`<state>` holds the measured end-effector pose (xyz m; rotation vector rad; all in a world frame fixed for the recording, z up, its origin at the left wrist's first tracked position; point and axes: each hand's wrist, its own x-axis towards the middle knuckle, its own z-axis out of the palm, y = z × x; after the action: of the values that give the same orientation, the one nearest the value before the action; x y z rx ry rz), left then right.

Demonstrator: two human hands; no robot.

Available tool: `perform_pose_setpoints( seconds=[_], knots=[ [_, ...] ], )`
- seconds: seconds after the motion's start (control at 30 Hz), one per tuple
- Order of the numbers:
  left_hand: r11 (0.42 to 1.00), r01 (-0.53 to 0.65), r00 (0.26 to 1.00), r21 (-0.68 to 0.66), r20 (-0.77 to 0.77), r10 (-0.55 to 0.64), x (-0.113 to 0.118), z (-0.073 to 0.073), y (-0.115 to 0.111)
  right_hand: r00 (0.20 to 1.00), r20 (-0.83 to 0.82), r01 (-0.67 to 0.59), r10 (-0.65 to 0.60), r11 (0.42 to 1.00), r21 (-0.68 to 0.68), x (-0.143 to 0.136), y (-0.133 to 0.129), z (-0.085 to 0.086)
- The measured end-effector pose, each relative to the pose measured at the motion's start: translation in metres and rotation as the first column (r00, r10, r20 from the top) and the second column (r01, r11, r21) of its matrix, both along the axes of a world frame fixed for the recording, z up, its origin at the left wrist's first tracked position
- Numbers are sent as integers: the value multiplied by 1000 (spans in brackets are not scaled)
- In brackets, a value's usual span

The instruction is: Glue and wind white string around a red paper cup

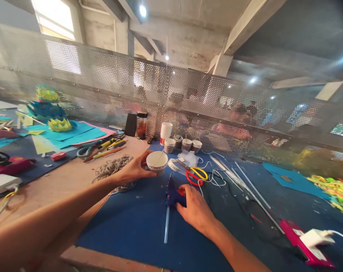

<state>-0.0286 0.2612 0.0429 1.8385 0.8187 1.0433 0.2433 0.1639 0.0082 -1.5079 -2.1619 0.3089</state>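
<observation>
My left hand (137,166) is closed around the side of a white paper cup (157,161) with a patterned band, its open top facing up. To the right, my right hand (192,204) grips the handle of a dark blue glue gun (171,194) whose nozzle points away from me. A clear glue stick (166,224) extends from the gun's rear toward me, over the blue mat (126,230). Scissors (198,174) with red and yellow handles lie beyond my right hand, among white cord.
Tangled grey cord (112,170) lies beside my left wrist. Several small cups (186,144) and a jar (142,126) stand at the back before a perforated metal screen (109,83). Pliers (89,149) are at left; a pink power strip (304,245) sits at right.
</observation>
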Motion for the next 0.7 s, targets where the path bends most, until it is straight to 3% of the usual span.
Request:
perform_pose_setpoints(
  seconds=[0.43, 0.7],
  knots=[
    [945, -211, 965, 251, -98, 242, 12, 7, -5, 1000, -3, -1, 1, 1000, -8, 1, -2, 1],
    [926, -283, 927, 249, -177, 331, 16, 8, -12, 1000, -18, -12, 12, 1000, 2, 1, 1, -1]
  ],
)
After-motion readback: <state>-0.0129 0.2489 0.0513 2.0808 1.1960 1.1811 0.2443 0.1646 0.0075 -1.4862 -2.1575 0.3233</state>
